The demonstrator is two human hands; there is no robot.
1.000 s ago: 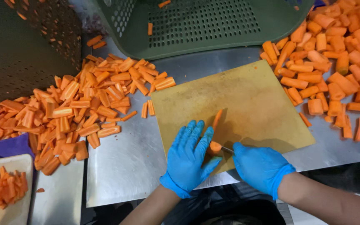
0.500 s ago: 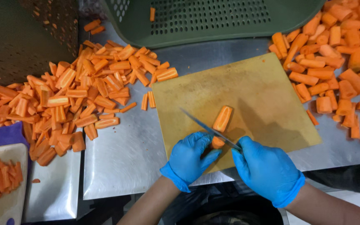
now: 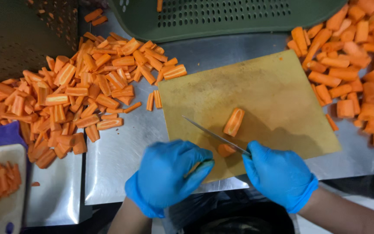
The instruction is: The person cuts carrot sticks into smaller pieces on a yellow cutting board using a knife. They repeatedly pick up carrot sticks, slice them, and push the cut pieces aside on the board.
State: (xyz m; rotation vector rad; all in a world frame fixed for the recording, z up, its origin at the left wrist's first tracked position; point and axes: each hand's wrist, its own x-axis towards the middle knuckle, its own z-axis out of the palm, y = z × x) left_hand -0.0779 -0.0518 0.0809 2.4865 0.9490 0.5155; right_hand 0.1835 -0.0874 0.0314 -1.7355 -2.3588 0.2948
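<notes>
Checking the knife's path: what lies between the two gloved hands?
In the head view, a carrot piece lies on the yellow cutting board, under the knife blade.

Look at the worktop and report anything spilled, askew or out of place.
The yellow cutting board lies askew and juts over the metal table's front edge. One carrot piece lies stray on the green crate.
</notes>
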